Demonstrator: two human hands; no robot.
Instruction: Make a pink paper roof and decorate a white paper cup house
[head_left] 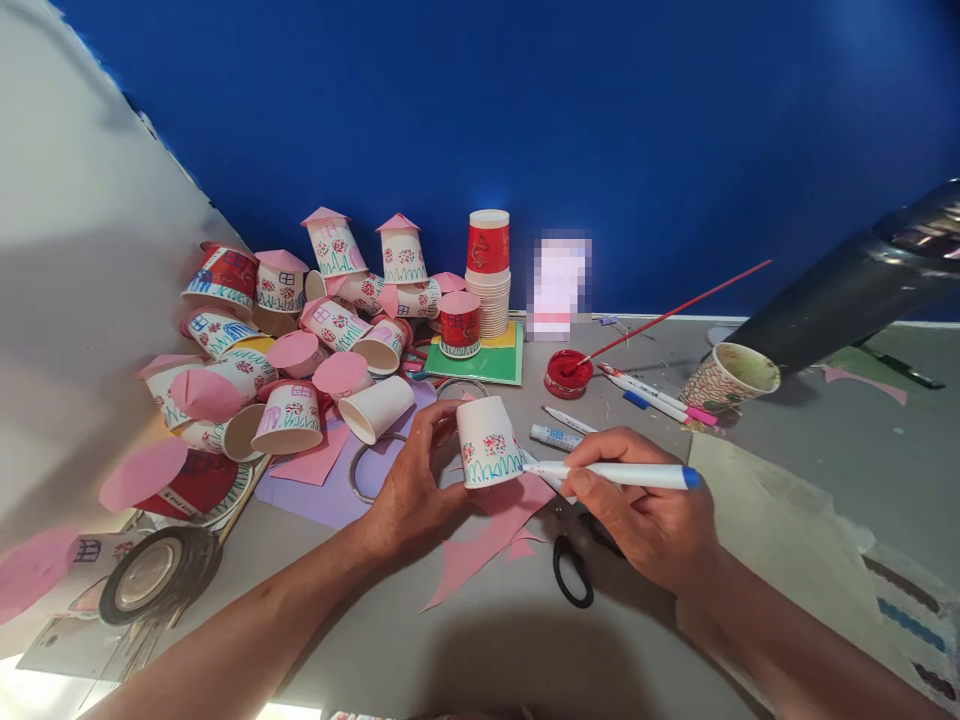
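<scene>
My left hand [409, 490] grips a white paper cup [489, 425] that is turned upside down and slightly tilted. Red flower clusters and a zigzag of green-blue grass strokes are drawn along its rim. In my right hand [652, 515] is a white marker pen [615, 474] with a blue end; its tip touches the cup's lower right side, at the grass strokes. Pink paper scraps [487, 540] lie on the table beneath the cup. Black-handled scissors [574, 572] lie below my right hand, partly hidden by it.
Many decorated cups with pink paper roofs [343, 374] are piled at left. A cup stack [489, 300] stands on green card [487, 368]. A red paint pot [568, 373] holds a brush; markers [652, 392], a patterned cup [731, 380] and a dark bottle [847, 270] are at right. Tape [142, 575] lies left.
</scene>
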